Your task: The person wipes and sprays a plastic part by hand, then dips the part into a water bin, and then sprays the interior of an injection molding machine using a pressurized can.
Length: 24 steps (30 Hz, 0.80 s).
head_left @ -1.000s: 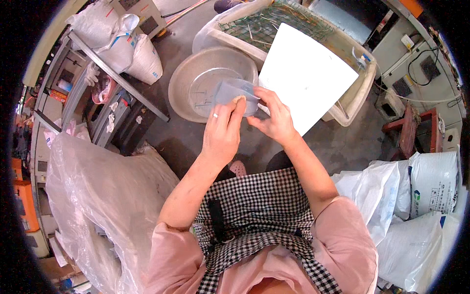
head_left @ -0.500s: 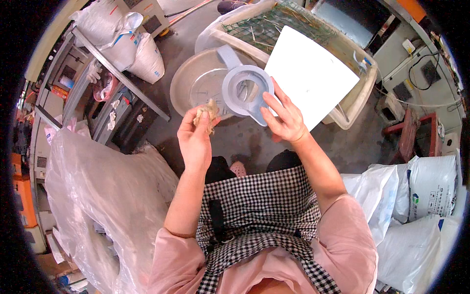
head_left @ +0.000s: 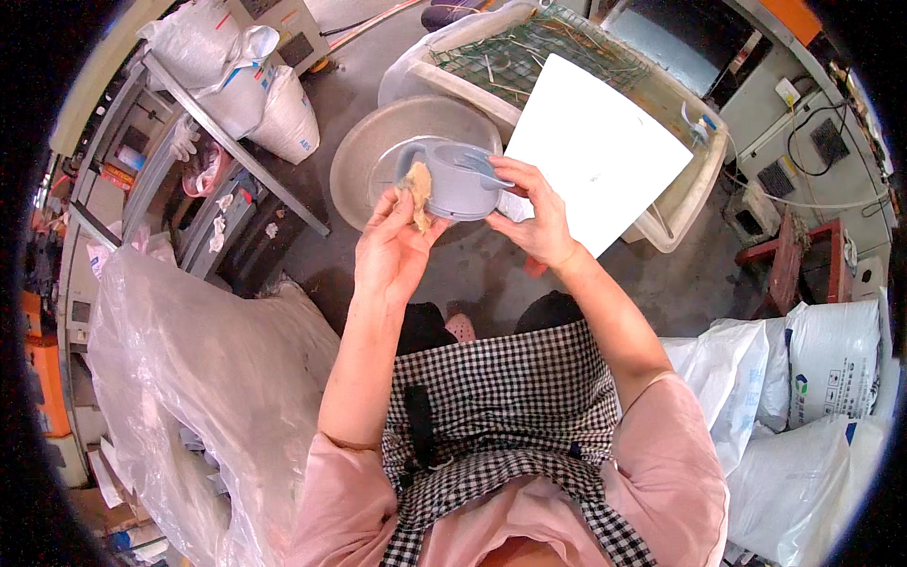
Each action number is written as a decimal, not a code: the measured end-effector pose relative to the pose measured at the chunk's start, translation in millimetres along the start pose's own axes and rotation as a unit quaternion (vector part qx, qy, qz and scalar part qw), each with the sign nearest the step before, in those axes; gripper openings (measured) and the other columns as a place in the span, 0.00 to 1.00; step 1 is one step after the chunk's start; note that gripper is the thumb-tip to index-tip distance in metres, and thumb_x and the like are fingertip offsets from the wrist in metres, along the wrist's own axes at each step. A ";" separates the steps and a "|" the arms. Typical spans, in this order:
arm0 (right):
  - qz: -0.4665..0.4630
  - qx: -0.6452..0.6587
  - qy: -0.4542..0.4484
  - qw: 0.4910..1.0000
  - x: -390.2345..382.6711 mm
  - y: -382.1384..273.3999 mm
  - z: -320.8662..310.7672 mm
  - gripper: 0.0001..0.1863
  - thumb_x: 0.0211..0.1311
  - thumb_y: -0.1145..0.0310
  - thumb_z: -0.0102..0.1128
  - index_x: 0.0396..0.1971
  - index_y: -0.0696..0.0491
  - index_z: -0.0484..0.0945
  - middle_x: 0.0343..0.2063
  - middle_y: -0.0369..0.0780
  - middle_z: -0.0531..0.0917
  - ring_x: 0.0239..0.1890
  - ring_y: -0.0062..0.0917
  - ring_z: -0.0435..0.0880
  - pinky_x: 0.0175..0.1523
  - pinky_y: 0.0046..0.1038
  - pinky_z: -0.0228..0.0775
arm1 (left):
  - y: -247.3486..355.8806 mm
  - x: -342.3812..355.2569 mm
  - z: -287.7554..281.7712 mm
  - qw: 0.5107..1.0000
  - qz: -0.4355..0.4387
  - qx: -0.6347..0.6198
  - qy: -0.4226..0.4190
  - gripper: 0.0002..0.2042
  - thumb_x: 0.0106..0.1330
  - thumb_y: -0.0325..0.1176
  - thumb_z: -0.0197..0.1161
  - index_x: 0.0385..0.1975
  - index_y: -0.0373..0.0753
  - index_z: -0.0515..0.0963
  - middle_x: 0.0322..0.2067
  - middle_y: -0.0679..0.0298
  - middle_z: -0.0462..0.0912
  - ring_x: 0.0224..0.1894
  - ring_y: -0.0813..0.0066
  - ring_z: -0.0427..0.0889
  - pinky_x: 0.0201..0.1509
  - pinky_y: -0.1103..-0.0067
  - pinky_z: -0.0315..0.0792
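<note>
My right hand (head_left: pixel 542 213) grips a grey-blue round plastic part (head_left: pixel 463 194) by its right side, fingers over the top edge and thumb below. The part is a short, wide ring with a tab at each side, and its side wall now faces me. Pinched in my left hand (head_left: pixel 387 246) is a crumpled tan rag (head_left: pixel 419 189), lying against the left end of the part. The left fingertips also seem to touch the part's lower edge. Behind it stands a large round basin (head_left: pixel 354 156), partly covered by the part and my hands.
A white board (head_left: pixel 600 151) lies across a pale rectangular tub (head_left: pixel 680 222) with green netting (head_left: pixel 501 57). A metal rack (head_left: pixel 255 170) and white sacks (head_left: pixel 288 118) stand at left. Clear plastic sheeting (head_left: pixel 198 350) bulges near my left arm; more sacks (head_left: pixel 831 359) are at right.
The plastic part has been tipped from its ring face to its side wall. My left hand has moved right and up, bringing the rag against the part.
</note>
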State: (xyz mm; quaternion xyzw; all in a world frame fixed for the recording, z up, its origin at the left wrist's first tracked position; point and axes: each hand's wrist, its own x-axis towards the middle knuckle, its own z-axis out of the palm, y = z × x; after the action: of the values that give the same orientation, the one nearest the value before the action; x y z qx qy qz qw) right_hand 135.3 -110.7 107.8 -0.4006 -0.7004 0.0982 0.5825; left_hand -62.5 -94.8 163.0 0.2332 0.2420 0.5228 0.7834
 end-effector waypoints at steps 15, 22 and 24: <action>0.222 0.265 -0.021 0.938 -1.0 1.2 4.3 0.31 0.53 0.64 0.64 0.56 0.53 0.62 0.56 0.45 0.65 0.53 0.35 0.73 0.53 0.40 0.72 | -3.5 16.7 -18.2 0.999 0.023 0.001 0.032 0.08 0.67 0.26 0.51 0.43 0.33 0.70 0.46 0.59 0.74 0.50 0.69 0.73 0.58 0.69 0.66; 0.482 0.543 -0.107 0.680 15.2 3.7 -6.1 0.33 0.64 0.50 0.45 0.58 0.64 0.58 0.50 0.49 0.71 0.48 0.40 0.77 0.49 0.41 0.75 | -8.0 21.5 -25.4 0.999 0.003 0.026 -0.023 0.10 0.66 0.27 0.52 0.45 0.32 0.69 0.45 0.58 0.74 0.50 0.68 0.73 0.57 0.70 0.67; 0.481 0.524 -0.097 0.697 16.5 -0.7 -4.5 0.33 0.63 0.53 0.49 0.57 0.65 0.59 0.49 0.49 0.72 0.46 0.40 0.78 0.46 0.37 0.76 | -8.4 26.2 -29.7 0.999 0.013 0.039 -0.016 0.10 0.66 0.27 0.53 0.45 0.31 0.69 0.43 0.60 0.75 0.47 0.70 0.74 0.55 0.71 0.69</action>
State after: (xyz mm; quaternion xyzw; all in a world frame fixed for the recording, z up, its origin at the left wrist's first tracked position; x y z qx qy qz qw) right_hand 139.0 -101.5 121.8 -0.3015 -0.3001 0.7539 0.5006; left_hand -66.3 -69.9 131.3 0.2749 0.2468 0.5196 0.7704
